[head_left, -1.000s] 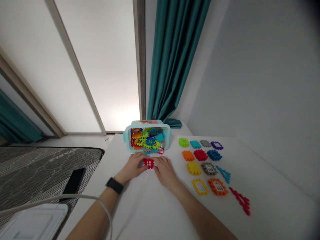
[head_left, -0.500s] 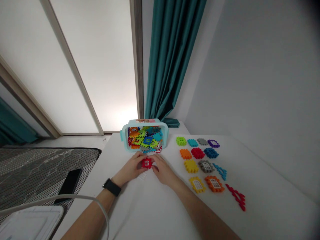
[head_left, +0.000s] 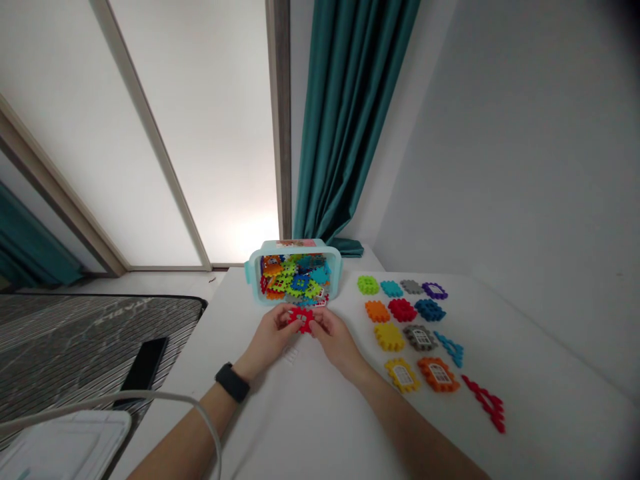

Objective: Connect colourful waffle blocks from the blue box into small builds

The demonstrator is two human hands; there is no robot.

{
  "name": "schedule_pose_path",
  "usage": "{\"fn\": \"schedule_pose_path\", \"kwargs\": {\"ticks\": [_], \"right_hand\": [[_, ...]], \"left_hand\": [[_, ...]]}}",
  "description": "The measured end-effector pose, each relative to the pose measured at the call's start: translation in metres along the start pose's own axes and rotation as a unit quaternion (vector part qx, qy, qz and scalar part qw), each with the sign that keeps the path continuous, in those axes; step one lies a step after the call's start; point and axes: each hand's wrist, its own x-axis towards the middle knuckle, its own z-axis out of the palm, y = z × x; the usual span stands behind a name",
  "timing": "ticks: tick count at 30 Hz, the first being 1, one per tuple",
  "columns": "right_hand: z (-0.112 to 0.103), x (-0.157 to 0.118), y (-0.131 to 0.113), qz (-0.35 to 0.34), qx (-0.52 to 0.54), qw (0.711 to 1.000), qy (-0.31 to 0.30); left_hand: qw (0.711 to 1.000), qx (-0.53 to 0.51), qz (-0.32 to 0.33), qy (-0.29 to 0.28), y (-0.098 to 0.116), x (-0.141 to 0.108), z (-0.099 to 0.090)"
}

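Between both hands, just in front of the tub, is a red toothed building piece (head_left: pixel 301 319) with a window-like opening. My left hand (head_left: pixel 273 337) pinches its left side, thumb on the face. On the right edge, my right hand (head_left: pixel 336 339) grips it with thumb and fingers closed. A small white window grid (head_left: pixel 291 354) lies on the white table (head_left: pixel 300 427) below my left hand. Behind the hands, a pale turquoise tub (head_left: pixel 254 267) lies with its opening toward me, heaped with colourful interlocking pieces (head_left: pixel 295 277).
At right, loose pieces lie in rows, among them a yellow square (head_left: pixel 389 337), an orange window frame (head_left: pixel 438 375) and a red triangular piece (head_left: pixel 486 402). A pale cable (head_left: pixel 165 395) arcs over a white lid-like object (head_left: pixel 65 443) at lower left. A black phone-like slab (head_left: pixel 143 367) lies beyond the table's left edge.
The red piece has been turned so more of its face and toothed edge shows, and both thumbs have shifted on it. The whole view has moved slightly.
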Motion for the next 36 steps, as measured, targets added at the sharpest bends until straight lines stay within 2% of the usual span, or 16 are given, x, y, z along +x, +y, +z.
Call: {"fn": "schedule_pose_path", "kwargs": {"ticks": [2, 5, 9, 12, 17, 20, 24, 31, 36], "right_hand": [[0.0, 0.0, -0.003, 0.006, 0.02, 1.0, 0.022], [-0.001, 0.002, -0.007, 0.011, 0.022, 0.999, 0.048], [-0.003, 0.003, -0.008, 0.009, 0.021, 0.998, 0.059], [-0.004, 0.001, -0.007, -0.003, 0.02, 0.999, 0.046], [-0.003, -0.003, -0.01, -0.041, -0.051, 0.996, 0.054], [-0.003, -0.005, -0.012, -0.055, -0.074, 0.994, 0.055], [-0.001, -0.006, -0.01, -0.045, -0.046, 0.997, 0.047], [0.001, -0.007, -0.011, -0.035, -0.022, 0.998, 0.048], [0.004, -0.007, -0.017, -0.006, 0.024, 0.999, 0.042]], "left_hand": [[1.0, 0.011, 0.0, -0.005, 0.002, -0.002, 0.001], [0.994, 0.105, 0.041, -0.011, 0.004, -0.005, 0.0], [0.96, 0.253, 0.121, -0.004, 0.003, -0.006, -0.006], [0.935, 0.321, 0.151, 0.003, 0.0, -0.004, -0.011], [0.925, 0.347, 0.158, -0.007, 0.004, -0.007, -0.011], [0.917, 0.362, 0.167, 0.007, 0.009, -0.009, -0.01], [0.901, 0.389, 0.192, 0.015, 0.015, -0.01, -0.016], [0.883, 0.415, 0.219, -0.01, 0.022, -0.011, -0.017], [0.854, 0.463, 0.236, -0.005, 0.025, -0.013, -0.021]]}}
